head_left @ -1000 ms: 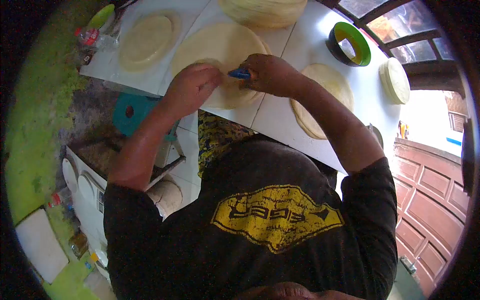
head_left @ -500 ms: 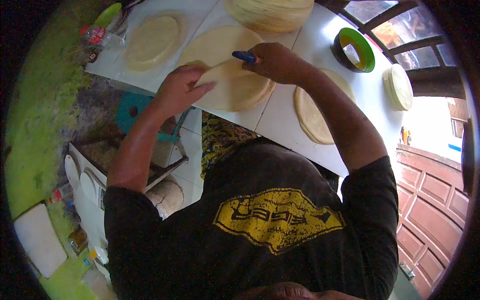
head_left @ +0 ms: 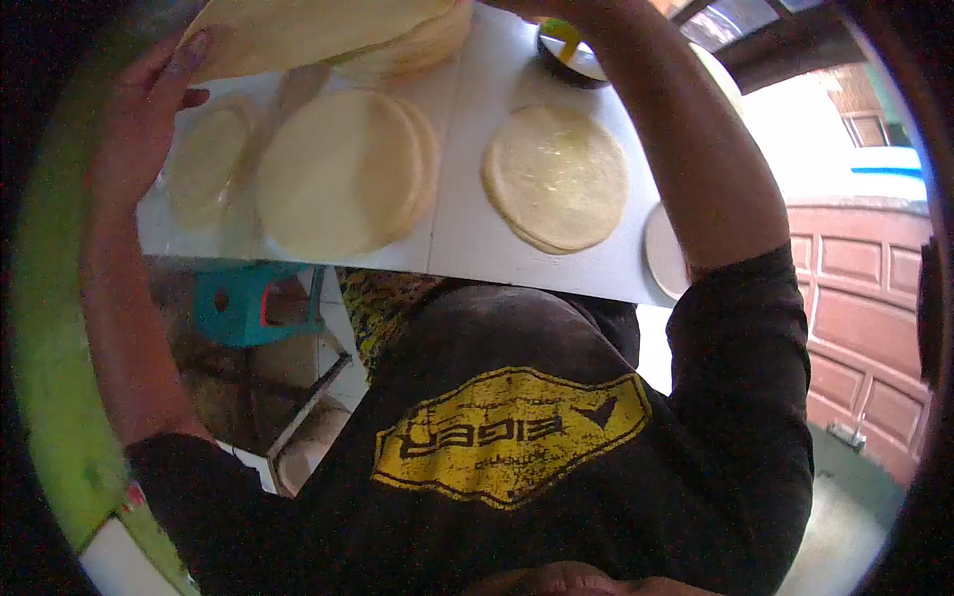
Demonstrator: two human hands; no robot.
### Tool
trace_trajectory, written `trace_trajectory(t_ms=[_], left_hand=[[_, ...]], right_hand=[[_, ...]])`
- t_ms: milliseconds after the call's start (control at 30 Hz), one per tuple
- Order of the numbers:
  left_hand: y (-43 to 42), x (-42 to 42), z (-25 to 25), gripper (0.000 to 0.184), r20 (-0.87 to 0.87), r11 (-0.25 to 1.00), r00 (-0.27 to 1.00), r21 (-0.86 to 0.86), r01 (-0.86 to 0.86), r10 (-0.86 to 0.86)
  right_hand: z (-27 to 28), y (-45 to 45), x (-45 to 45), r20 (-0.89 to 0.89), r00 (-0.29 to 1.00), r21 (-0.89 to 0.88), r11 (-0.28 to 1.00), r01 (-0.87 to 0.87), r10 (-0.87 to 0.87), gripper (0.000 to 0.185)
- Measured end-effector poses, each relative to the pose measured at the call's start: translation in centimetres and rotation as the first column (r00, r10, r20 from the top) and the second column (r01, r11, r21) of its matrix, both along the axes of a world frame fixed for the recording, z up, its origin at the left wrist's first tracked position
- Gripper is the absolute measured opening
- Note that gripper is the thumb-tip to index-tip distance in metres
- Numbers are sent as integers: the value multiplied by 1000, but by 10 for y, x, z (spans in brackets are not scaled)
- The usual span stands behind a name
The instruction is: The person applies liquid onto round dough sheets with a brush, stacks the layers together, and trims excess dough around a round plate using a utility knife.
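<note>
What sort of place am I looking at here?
Probably a small home kitchen or food workshop: pale, round, flat dough-like sheets lie stacked on a smooth white tabletop, near a dark round bowl with something yellow inside.

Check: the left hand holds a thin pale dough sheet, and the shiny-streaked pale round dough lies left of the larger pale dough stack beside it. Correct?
Not left: the head view shows the shiny-streaked pale round dough right of the larger pale dough stack; the rest stands.
</note>
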State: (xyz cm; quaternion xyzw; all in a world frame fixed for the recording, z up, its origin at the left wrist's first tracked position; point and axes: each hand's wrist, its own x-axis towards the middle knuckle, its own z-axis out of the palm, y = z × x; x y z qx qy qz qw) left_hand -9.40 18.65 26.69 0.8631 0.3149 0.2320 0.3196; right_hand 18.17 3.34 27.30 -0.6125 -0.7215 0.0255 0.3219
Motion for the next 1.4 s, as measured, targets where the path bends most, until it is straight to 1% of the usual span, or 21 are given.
trace_trajectory(t_ms=[33, 67, 167, 200, 233, 267, 367, 433, 467, 500, 533, 567, 600, 633, 700, 767, 867, 933, 1267, 1333, 1400], left_hand=[[-11, 16, 7, 38, -48, 996, 995, 5, -87, 88], [-14, 26, 3, 38, -43, 998, 997, 5, -65, 66], [-27, 56, -27, 40, 59, 963, 967, -91, 252, -247], [-37, 74, -45, 40, 143, 935, 936, -109, 339, -322], [-46, 93, -61, 43, 178, 906, 929, -222, 359, -325], [-55, 115, -72, 46, 210, 864, 923, -332, 378, -323], [-73, 157, -81, 36, 91, 791, 883, -408, 455, -461], [-97, 175, -85, 34, 43, 851, 885, -259, 458, -463], [-107, 177, -95, 34, 37, 845, 881, -266, 464, -472], [-116, 177, -112, 32, 57, 852, 852, -19, 523, -521], [-125, 175, -131, 29, 64, 805, 818, 235, 545, -572], [-131, 169, -155, 28, 45, 756, 776, 264, 599, -630], [-137, 160, -177, 28, 22, 705, 733, 292, 646, -680], [-143, 152, -196, 28, 19, 703, 731, 291, 648, -682], [-153, 140, -225, 26, -32, 657, 686, 262, 707, -727], [-160, 132, -240, 28, -78, 642, 669, 221, 734, -739], [-166, 124, -248, 31, -114, 631, 662, 221, 744, -741], [-170, 124, -247, 32, -107, 631, 672, 262, 730, -733], [-165, 115, -260, 30, -130, 618, 671, 292, 730, -730], [-164, 115, -266, 29, -166, 622, 666, 252, 741, -727], [-166, 112, -265, 30, -135, 631, 693, 320, 707, -708]], right_hand=[[5, -15, 8, -56, 997, -66, 996, 52, -56, 43], [7, -31, 13, -52, 996, -66, 995, 75, -78, 43], [4, -72, 35, 14, 963, -56, 961, 270, -270, 41], [3, -83, 45, -11, 925, -268, 892, 364, -381, 40], [3, -92, 52, -11, 873, -469, 773, 427, -488, 39], [17, -108, 43, -121, 805, -588, 695, 413, -580, 34], [-10, -130, 76, -143, 765, -571, 683, 455, -628, 33], [-20, -151, 88, -100, 741, -597, 636, 489, -664, 31], [-46, -162, 105, -58, 782, -438, 719, 539, -621, 30], [-70, -175, 118, -3, 813, -265, 785, 561, -582, 29], [-86, -197, 117, -107, 847, -304, 828, 471, -521, 25], [-93, -204, 96, 137, 824, -415, 724, 551, -549, 21], [-111, -221, 79, 67, 872, -277, 831, 483, -484, 19], [-138, -235, 71, 0, 912, -254, 882, 396, -409, 11], [-162, -247, 41, 57, 915, -462, 802, 379, -400, 22], [-192, -259, 28, 160, 936, -460, 816, 351, -313, 23], [-224, -268, 21, 154, 936, -427, 833, 351, -316, 23], [-229, -272, 23, 205, 927, -269, 892, 363, -315, 16], [-223, -273, 15, 271, 919, -335, 867, 369, -286, 24], [-222, -275, 14, 270, 928, -364, 865, 346, -257, 15], [-221, -277, 16, 252, 936, -369, 870, 328, -246, 15]])
